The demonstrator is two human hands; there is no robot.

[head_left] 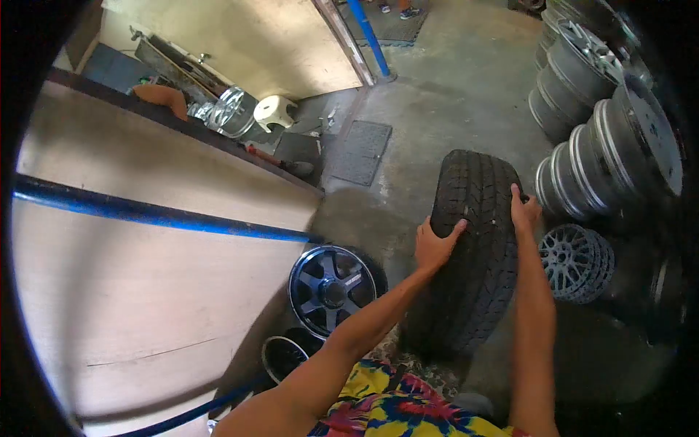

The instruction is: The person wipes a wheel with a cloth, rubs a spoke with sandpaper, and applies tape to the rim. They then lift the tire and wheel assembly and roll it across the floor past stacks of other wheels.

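A black tire (477,211) stands upright on its tread in front of me, its grooved tread facing up. My left hand (437,246) grips its left edge, thumb on the tread and fingers against the sidewall. On the opposite edge, a little farther forward, my right hand (524,210) holds the tire in the same way, some of its fingers hidden behind the rubber. Whether a rim sits inside the tire cannot be seen.
Stacked silver wheel rims (582,171) line the right side, with grey mesh-spoke wheels (571,255) below. Left are a dark six-spoke wheel (331,288), a wooden partition (160,291) and a blue pipe (160,216). Beyond are a white stool (273,111), a floor mat (362,151) and another person's arm (162,98).
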